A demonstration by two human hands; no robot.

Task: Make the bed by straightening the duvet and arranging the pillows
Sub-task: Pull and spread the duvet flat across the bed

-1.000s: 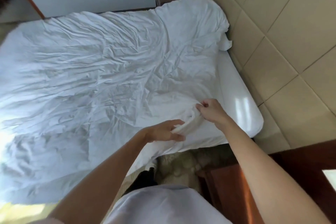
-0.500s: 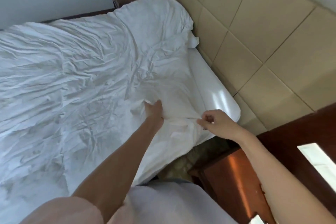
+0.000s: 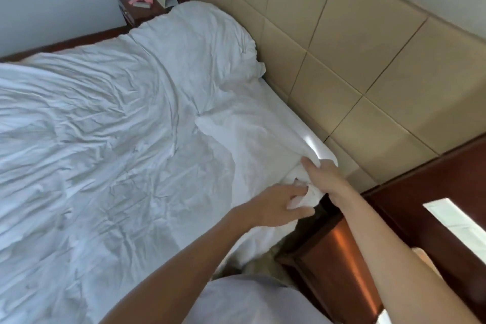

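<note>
We grip the duvet (image 3: 110, 139) corner with both hands: left hand (image 3: 273, 208) and right hand (image 3: 322, 175), fingers bunching cloth. The duvet spreads left from this grip; the headboard (image 3: 328, 42) lies just right.

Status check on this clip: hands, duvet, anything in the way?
Left hand and right hand both grip the duvet corner near the headboard. Duvet spread but wrinkled. Nothing blocking; no pillows in sight.

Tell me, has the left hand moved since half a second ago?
Yes. The left hand has come back from further in on the duvet toward the bed's near corner by the headboard, and now grips bunched fabric beside the right hand.
</note>
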